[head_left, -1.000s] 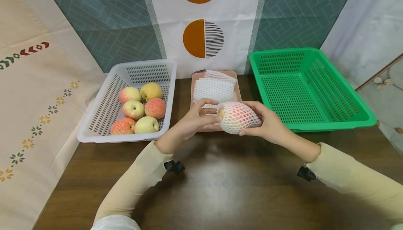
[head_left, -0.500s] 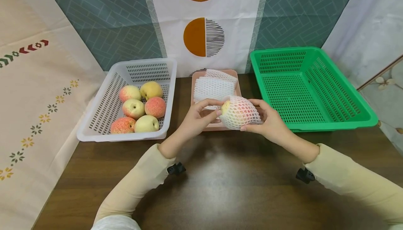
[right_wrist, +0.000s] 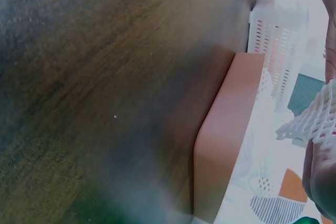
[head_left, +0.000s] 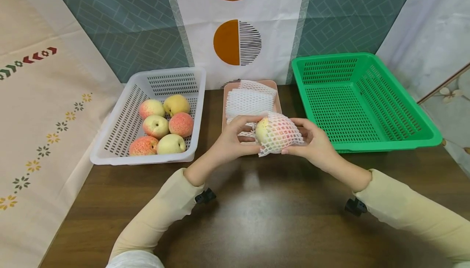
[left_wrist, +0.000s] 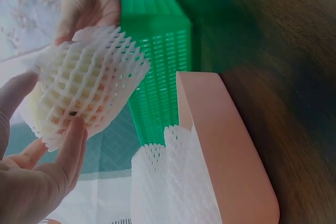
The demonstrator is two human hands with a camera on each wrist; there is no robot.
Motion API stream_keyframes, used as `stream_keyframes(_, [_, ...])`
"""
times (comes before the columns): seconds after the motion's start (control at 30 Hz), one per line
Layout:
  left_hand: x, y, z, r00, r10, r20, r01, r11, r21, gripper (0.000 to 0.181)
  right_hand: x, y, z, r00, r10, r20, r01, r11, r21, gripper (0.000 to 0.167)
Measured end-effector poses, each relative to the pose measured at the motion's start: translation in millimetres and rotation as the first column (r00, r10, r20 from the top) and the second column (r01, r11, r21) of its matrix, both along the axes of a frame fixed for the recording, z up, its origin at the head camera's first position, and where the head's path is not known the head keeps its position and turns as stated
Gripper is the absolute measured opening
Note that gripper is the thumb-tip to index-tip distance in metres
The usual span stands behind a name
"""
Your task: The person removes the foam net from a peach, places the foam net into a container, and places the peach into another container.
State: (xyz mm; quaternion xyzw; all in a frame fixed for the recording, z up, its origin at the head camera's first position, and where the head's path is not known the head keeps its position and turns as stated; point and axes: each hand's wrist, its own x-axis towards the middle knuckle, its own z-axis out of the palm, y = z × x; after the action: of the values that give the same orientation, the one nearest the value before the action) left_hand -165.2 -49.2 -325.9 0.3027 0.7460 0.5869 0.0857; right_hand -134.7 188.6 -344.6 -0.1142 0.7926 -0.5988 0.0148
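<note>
A yellow and red peach [head_left: 261, 131] sits inside a white foam net sleeve [head_left: 282, 132], held above the table between both hands. My left hand [head_left: 233, 139] holds the net's open edge at the peach's left end, thumb below and fingers above. From the other side my right hand [head_left: 316, 142] grips the netted peach, with the thumb at its lower edge. In the left wrist view the mesh [left_wrist: 89, 80] covers most of the fruit, and a left fingertip presses on it. Only part of the net [right_wrist: 315, 119] shows in the right wrist view.
Several bare peaches [head_left: 181, 125] lie in a white basket [head_left: 147, 161] on the left. Behind the hands, a pink tray [head_left: 271, 83] holds more foam nets [head_left: 249, 101]. A green basket [head_left: 374, 145] stands on the right. All rest on a dark wooden table [head_left: 257, 219].
My left fingers have spread the net's edge at the peach's left end, and more bare fruit shows there. The peach has moved slightly; my right hand keeps its grip.
</note>
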Motion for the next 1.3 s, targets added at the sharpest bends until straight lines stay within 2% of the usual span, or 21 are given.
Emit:
stream_keyframes(0.13, [1.5, 0.7, -1.2, 0.998, -0.01, -0.057, 0.009, 1.0, -0.018, 0.069, 0.6, 0, -3.8, 1.0, 0.009, 0.002, -0.009, 0.998, -0.065, 0.071])
stream_keyframes(0.27, [1.8, 2.1, -1.0, 0.997, -0.002, -0.083, 0.001, 1.0, -0.013, 0.072, 0.2, 0, -6.0, 0.999, 0.02, -0.026, -0.023, 0.991, -0.129, 0.063])
stream_keyframes(0.47, [1.4, 2.2, -0.1, 0.984, 0.035, -0.173, -0.042, 0.998, -0.038, 0.07, 1.6, 1, -6.8, 0.999, 0.015, -0.032, -0.021, 0.981, -0.193, 0.052])
stream_keyframes(0.6, [0.2, 0.9, -0.1, 0.961, 0.062, -0.271, -0.086, 0.993, -0.078, 0.069, 3.5, 1, -6.9, 0.999, -0.001, -0.041, -0.008, 0.978, -0.21, 0.051])
stream_keyframes(0.73, [0.5, -0.4, 0.9, 0.923, 0.098, -0.372, -0.16, 0.977, -0.141, 0.07, 3.0, 1, -8.9, 0.998, 0.013, -0.06, -0.029, 0.959, -0.28, 0.048])
stream_keyframes(0.8, [0.8, -0.8, 1.7, 0.909, 0.103, -0.404, -0.186, 0.967, -0.173, 0.07, 2.3, 2, -10.9, 0.997, 0.014, -0.072, -0.034, 0.958, -0.284, 0.047])
stream_keyframes(0.87, [0.9, -1.4, 2.2, 0.9, 0.095, -0.425, -0.191, 0.963, -0.191, 0.07, 1.9, 2, -12.5, 0.997, 0.01, -0.075, -0.03, 0.962, -0.273, 0.047])
stream_keyframes(0.97, [0.3, -1.5, 1.0, 0.907, 0.07, -0.416, -0.158, 0.971, -0.181, 0.071, 1.7, 1, -13.2, 0.996, -0.008, -0.085, -0.013, 0.97, -0.242, 0.044])
stream_keyframes(1.17, [-0.9, 1.2, -7.0, 0.953, 0.062, -0.298, -0.089, 0.993, -0.076, 0.075, 0.1, -1, -12.0, 0.995, -0.041, -0.085, 0.022, 0.976, -0.218, 0.038])
stream_keyframes(1.3, [0.3, 2.5, -10.6, 0.969, 0.074, -0.237, -0.087, 0.995, -0.044, 0.077, -0.2, -1, -12.6, 0.996, -0.049, -0.076, 0.032, 0.977, -0.212, 0.038])
